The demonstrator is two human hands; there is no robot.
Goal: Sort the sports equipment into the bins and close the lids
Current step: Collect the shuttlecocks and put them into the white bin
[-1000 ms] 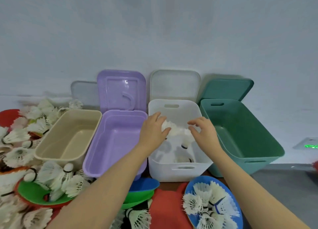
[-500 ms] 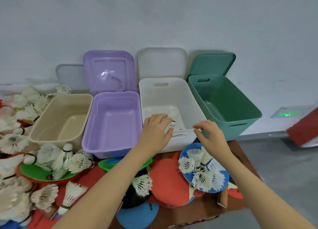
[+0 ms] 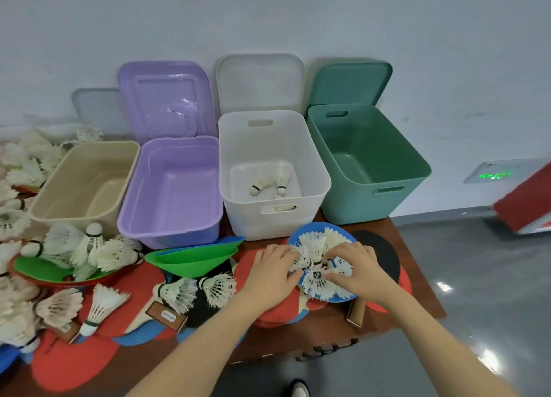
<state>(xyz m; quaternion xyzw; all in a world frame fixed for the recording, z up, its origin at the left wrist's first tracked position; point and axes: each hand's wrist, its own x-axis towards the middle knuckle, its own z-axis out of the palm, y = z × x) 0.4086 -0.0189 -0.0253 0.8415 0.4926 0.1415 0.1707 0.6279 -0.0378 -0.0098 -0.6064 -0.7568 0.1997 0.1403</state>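
Four open bins stand in a row against the wall: beige (image 3: 85, 185), purple (image 3: 171, 188), white (image 3: 320, 179) and green (image 3: 369, 164). The white bin holds a few shuttlecocks (image 3: 269, 182). In front of it a blue paddle (image 3: 334, 295) carries a cluster of white shuttlecocks (image 3: 316, 247). My left hand (image 3: 272, 273) and my right hand (image 3: 357, 270) are both on that cluster, fingers curled round shuttlecocks from either side.
Lids lean on the wall behind the bins: purple (image 3: 167, 98), white (image 3: 259, 80), green (image 3: 348, 82). Red, green (image 3: 193, 258) and black paddles (image 3: 384, 253) and many loose shuttlecocks (image 3: 89, 247) cover the brown table, whose right edge (image 3: 417, 259) is close to the right hand.
Both hands came back out of the white bin, leaving shuttlecocks inside, and moved down to the blue paddle, where they now close on its shuttlecock cluster.
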